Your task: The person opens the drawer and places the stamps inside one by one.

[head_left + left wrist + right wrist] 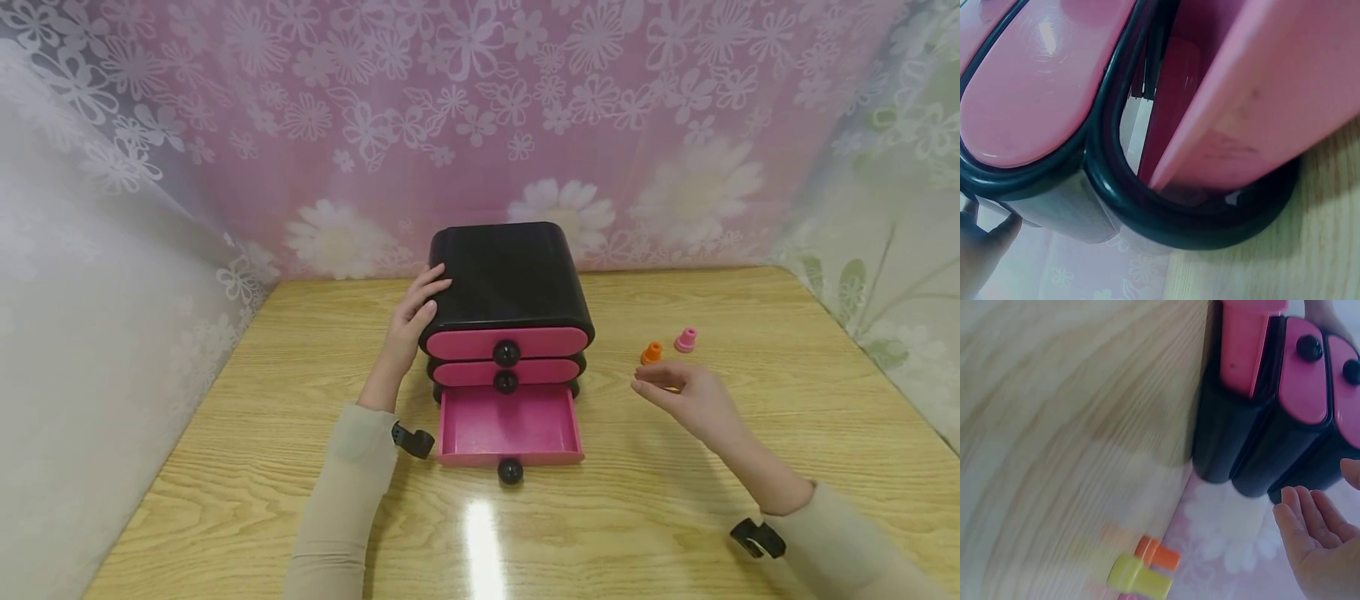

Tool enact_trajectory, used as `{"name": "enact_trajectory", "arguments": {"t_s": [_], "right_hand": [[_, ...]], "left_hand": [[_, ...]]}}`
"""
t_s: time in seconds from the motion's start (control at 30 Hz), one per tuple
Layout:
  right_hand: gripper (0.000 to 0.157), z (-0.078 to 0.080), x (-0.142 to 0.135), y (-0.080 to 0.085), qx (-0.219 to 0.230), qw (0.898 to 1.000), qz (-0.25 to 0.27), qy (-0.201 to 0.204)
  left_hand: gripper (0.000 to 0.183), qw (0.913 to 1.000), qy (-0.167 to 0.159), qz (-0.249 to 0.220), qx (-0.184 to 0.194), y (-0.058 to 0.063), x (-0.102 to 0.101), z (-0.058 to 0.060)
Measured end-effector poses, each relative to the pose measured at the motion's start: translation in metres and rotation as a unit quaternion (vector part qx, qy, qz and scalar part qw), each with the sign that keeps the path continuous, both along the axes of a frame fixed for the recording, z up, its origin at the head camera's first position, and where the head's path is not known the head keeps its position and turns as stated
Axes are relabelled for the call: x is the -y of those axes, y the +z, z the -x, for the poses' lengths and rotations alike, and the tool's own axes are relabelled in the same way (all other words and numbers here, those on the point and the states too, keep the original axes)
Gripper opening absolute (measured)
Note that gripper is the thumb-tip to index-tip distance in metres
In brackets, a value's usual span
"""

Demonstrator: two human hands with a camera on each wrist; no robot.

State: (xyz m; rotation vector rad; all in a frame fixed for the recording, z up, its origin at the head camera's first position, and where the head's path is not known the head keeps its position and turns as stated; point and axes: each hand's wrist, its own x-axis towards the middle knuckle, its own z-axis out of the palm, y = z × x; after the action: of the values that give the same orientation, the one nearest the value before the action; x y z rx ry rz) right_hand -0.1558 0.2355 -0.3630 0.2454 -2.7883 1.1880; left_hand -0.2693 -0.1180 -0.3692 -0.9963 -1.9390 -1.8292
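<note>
A black drawer unit with pink drawer fronts and round black knobs stands on the table. Its bottom drawer is pulled out, showing a bare pink inside, while the two drawers above are closed. My left hand rests against the unit's upper left side, fingers along the top edge. To the right, my right hand hovers with fingers slightly bent and nothing between them. Just beyond it are an orange cone-shaped peg and a pink one. A yellow peg, mostly hidden by this hand in the head view, stands beside them.
The wood-grain table ends at the back against a pink floral curtain. Pale floral cloth hangs along the left and right sides. Each wrist wears a black strap.
</note>
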Motion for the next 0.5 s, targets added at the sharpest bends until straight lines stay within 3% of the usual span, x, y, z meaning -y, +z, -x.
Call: {"name": "enact_trajectory", "arguments": {"t_s": [0.17,0.5], "right_hand": [[0.035,0.004,-0.012,0.000,-0.014,1.000,-0.016,-0.008],[0.041,0.012,-0.037,-0.002,-0.023,0.999,-0.043,0.000]], "left_hand": [[0.065,1.0000,0.002,-0.002,-0.005,0.000,-0.001,0.000],[0.056,0.9997,-0.015,-0.012,-0.015,-0.001,-0.001,0.002]]}}
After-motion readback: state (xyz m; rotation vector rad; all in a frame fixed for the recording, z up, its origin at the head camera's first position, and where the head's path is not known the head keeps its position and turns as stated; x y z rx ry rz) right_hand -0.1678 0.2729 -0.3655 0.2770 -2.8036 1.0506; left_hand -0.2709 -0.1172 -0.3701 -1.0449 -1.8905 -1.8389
